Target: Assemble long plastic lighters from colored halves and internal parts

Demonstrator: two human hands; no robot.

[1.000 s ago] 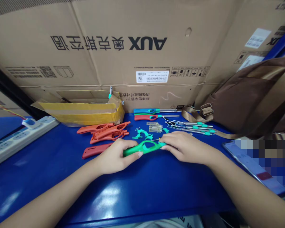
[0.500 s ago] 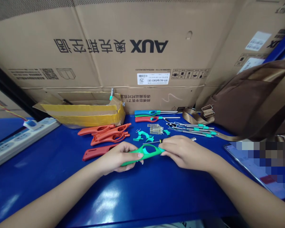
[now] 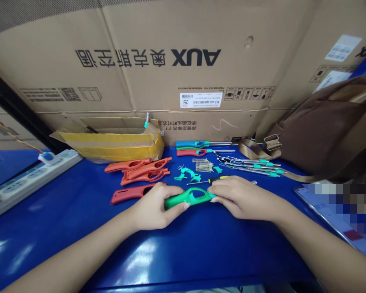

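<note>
A green plastic lighter handle (image 3: 187, 198) lies just above the blue table (image 3: 183, 244), held at both ends. My left hand (image 3: 154, 209) is closed round its left end, thumb on the near side. My right hand (image 3: 239, 197) pinches its right end with curled fingers. A thin screwdriver (image 3: 210, 180) with a yellow and black grip lies just behind the handle. Small teal trigger pieces (image 3: 187, 175) sit behind that. Several red handle shells (image 3: 138, 169) lie to the left of my left hand.
A yellow-taped cardboard box (image 3: 112, 144) stands at the back left, a white power strip (image 3: 27, 177) further left. Finished blue and red lighters (image 3: 198, 147) and several metal rods with teal collars (image 3: 256, 167) lie at the back. A brown bag (image 3: 326, 126) fills the right; large cartons stand behind.
The green handle has turned in my hands, from tilted up on the right to nearly level. Both hands keep their hold. The view has shifted slightly.
</note>
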